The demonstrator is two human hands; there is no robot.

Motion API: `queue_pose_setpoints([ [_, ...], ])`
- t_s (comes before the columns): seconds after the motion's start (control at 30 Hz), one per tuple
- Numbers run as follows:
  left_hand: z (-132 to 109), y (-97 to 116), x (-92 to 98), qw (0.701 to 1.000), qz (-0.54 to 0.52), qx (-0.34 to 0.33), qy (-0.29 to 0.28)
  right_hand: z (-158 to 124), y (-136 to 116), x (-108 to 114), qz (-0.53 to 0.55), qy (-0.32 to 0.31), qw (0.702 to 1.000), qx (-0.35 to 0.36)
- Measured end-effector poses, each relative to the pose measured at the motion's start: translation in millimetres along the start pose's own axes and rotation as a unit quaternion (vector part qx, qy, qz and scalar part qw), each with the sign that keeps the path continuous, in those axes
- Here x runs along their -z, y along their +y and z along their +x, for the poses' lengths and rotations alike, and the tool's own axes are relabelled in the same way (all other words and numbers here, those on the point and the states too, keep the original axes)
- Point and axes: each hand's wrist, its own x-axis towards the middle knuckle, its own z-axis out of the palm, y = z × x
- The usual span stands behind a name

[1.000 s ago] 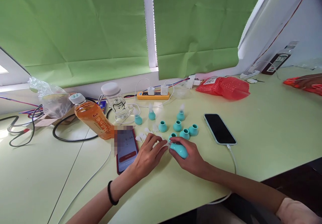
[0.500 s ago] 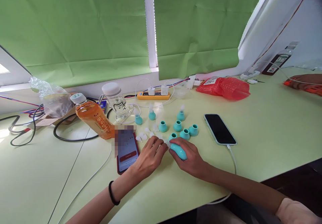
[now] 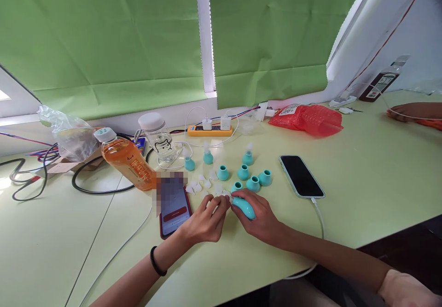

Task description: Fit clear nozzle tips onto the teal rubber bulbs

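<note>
My right hand point(image 3: 260, 217) is wrapped round a teal squeeze bulb point(image 3: 244, 207) lying on its side, its mouth turned left. My left hand point(image 3: 209, 217) is closed in a pinch on a small clear tip point(image 3: 228, 195) at the bulb's mouth; the fingers partly hide it. Just beyond are several open teal bulbs point(image 3: 253, 184) standing upright. Farther back, bulbs with clear tips on them stand upright, one of them a tipped bulb point(image 3: 247, 156). Loose translucent tips point(image 3: 196, 186) lie beyond my left hand.
A red-edged phone point(image 3: 174, 205) lies left of my hands, a charging phone point(image 3: 301, 176) to the right. An orange drink bottle point(image 3: 127, 162), a clear cup point(image 3: 160, 141), a power strip point(image 3: 210, 131) and a red plastic bag point(image 3: 307, 119) stand behind. Another person's hand point(image 3: 416, 112) rests far right.
My left hand's fingers have curled and turned slightly at the bulb's mouth. My right hand keeps its hold on the bulb, nearly still.
</note>
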Motion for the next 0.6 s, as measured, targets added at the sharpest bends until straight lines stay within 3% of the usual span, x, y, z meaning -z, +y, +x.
queue_pose_setpoints([
  [0.2, 2, -1, 1.9, 1.0, -0.018, 0.018, 0.018, -1, 1, -1, -0.009, 0.008, 1.0, 0.014],
  [0.37, 10, -8, 9.9, 0.992, -0.074, 0.076, -0.065, -1, 7, 0, -0.036, -0.01, 0.999, 0.03],
  [0.6, 20, -4, 23.0, 0.987, -0.033, 0.07, -0.139, 2, 9, 6, -0.076, -0.088, 0.989, 0.095],
])
